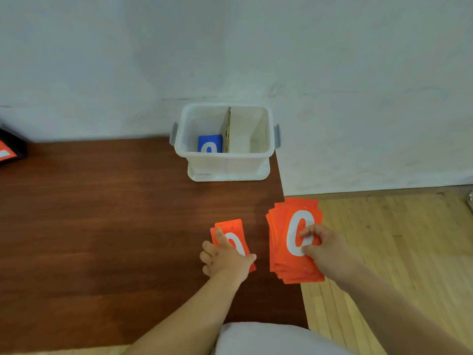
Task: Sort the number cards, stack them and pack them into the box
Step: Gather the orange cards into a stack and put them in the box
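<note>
My right hand [323,248] grips a thick, slightly fanned stack of orange number cards [286,226] over the table's right edge; the top card shows a white 0. My left hand [225,257] lies on a small pile of orange cards [231,228] on the dark wooden table, index finger stretched along the top card, thumb at its right edge. The white plastic box [225,162] stands at the back of the table against the wall. A cardboard divider [228,129] splits it in two. Blue cards [210,142] with a white digit lie in its left compartment; nothing shows in the right one.
The brown table [102,226] ends just right of the box; beyond that edge is light wooden floor [396,239]. A black-framed orange object [9,149] pokes in at the far left. A white wall runs behind the table.
</note>
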### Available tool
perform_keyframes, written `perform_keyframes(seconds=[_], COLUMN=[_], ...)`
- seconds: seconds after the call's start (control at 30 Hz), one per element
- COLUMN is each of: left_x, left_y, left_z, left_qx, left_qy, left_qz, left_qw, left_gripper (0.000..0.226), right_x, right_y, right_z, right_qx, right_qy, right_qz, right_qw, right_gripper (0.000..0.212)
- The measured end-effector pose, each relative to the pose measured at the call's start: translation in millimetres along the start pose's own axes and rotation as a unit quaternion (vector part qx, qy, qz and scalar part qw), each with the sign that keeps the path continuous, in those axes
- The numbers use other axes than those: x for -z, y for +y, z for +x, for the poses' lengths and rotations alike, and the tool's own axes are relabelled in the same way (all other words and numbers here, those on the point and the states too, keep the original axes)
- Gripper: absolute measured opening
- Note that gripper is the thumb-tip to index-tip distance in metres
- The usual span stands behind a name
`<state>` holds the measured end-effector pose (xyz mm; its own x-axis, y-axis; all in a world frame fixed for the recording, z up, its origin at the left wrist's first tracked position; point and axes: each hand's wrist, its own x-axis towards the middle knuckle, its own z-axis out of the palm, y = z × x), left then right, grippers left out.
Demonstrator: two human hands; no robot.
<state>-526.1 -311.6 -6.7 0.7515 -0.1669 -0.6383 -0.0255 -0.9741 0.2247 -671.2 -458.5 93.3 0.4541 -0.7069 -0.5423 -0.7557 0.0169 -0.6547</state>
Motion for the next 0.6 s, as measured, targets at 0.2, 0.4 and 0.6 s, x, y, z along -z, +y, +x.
perform_keyframes(seconds=[0.2, 0.4, 0.6], left_x=[-20, -18, 10], left_y=[11, 0, 0], left_z=[-13, -18, -28], left_qx=[0.011, -0.053, -0.113], left_qy=[0.04, 0.017, -0.012], left_qz=[-0.015, -0.091, -0.24], left_qw=[0.999, 0.994, 0.964], left_gripper=[0.129, 0.108, 0.056], right_x=[19, 21, 20], right_y=[12, 13, 6], right_z=[14, 21, 21], right_qx=[0.011, 0.006, -0.007], right_qy=[-0.032, -0.061, -0.076], right_qz=[0.004, 0.023, 0.1], right_qw=[0.999, 0.998, 0.992], right_gripper=[0.029, 0.029, 0.027])
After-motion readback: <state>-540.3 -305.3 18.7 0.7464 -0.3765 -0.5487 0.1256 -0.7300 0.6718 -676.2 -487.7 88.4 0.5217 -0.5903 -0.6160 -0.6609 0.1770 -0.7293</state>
